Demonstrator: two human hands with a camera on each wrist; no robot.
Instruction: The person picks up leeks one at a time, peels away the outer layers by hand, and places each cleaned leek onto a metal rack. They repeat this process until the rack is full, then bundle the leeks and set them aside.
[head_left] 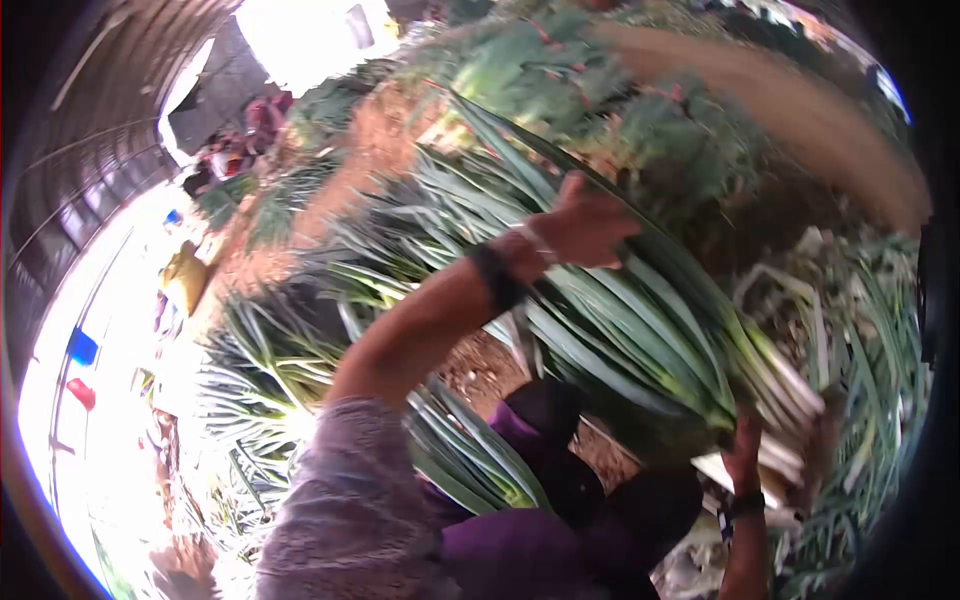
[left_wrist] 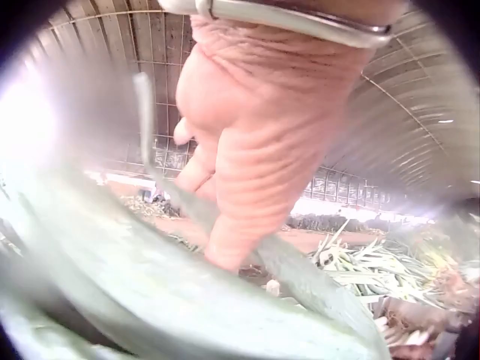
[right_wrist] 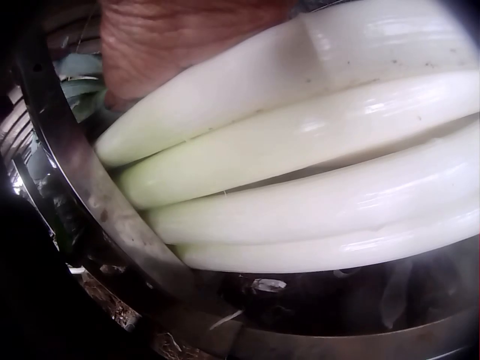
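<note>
so, head view: the bundle of long green-leaved, white-stalked leeks point(head_left: 640, 330) slants leaf tips up-left, white ends down-right. left hand point(head_left: 585, 225) lies on the leaves, right hand point(head_left: 745, 455) grips under the ends. left wrist: fairly straight fingers point(left_wrist: 247, 187) press a leaf. right wrist: white stalks point(right_wrist: 300, 172) sit against the palm.

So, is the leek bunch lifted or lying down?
Lifted, slanting: right hand holds the leek bunch at its white stalks, left hand rests on its leaves.
</note>
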